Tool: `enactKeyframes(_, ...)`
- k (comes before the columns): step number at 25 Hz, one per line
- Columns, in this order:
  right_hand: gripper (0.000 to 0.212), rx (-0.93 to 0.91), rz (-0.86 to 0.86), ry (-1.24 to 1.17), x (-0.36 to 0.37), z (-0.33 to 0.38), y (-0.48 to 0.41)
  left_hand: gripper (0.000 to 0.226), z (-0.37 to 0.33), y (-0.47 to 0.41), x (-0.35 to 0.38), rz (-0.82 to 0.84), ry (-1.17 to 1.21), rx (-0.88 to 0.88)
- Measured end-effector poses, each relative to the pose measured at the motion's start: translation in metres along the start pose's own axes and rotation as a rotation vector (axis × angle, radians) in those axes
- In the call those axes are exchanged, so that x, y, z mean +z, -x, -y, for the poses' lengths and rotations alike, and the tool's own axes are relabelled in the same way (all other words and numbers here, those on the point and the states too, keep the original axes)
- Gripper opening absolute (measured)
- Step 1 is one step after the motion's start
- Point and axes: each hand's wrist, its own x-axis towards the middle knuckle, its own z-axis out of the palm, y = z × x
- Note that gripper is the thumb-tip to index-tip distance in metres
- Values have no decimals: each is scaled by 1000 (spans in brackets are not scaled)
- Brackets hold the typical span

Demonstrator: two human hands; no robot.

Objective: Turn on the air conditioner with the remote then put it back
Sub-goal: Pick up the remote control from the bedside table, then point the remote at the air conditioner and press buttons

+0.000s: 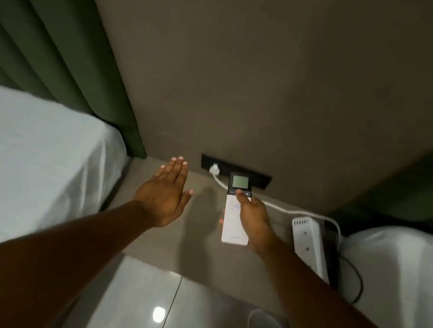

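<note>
A slim white remote (pixel 232 218) with a black top and a grey-green screen is held upright in my right hand (pixel 254 217). The thumb rests on the black strip just below the screen, between the minus and plus marks. The fingers wrap behind the remote and are mostly hidden. My left hand (pixel 166 196) hovers flat and open to the left of the remote, fingers together, holding nothing. Both hands are above a beige bedside surface (pixel 150 236). No air conditioner is in view.
A black wall socket strip (pixel 261 180) holds a white plug (pixel 214 169), whose cable runs right to a white power strip (pixel 308 241). A white bed (pixel 32 167) lies left, green curtain (pixel 51 29) behind, a white cushion (pixel 398 274) right, glossy floor tiles (pixel 144 302) below.
</note>
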Motion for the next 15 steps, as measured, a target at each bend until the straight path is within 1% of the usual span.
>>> enactKeyframes(4, 25, -189, 152, 71, 54, 156, 94, 72, 20, 27, -173, -248, -33, -87)
enactKeyframes(6, 27, -264, 228, 91, 86, 219, 151, 72, 28, 56, -248, -346, -55, -122)
enactKeyframes(9, 30, -338, 360, 98, 141, 294, 237, 72, 54, 111, -349, -457, -79, -217)
enactKeyframes(12, 32, -405, 566, 141, 206, 347, 338, 70, 97, 201, -447, -600, -162, -353)
enactKeyframes(15, 28, -461, 750, 173, 270, 368, 433, 70, 133, 303, -517, -680, -234, -498)
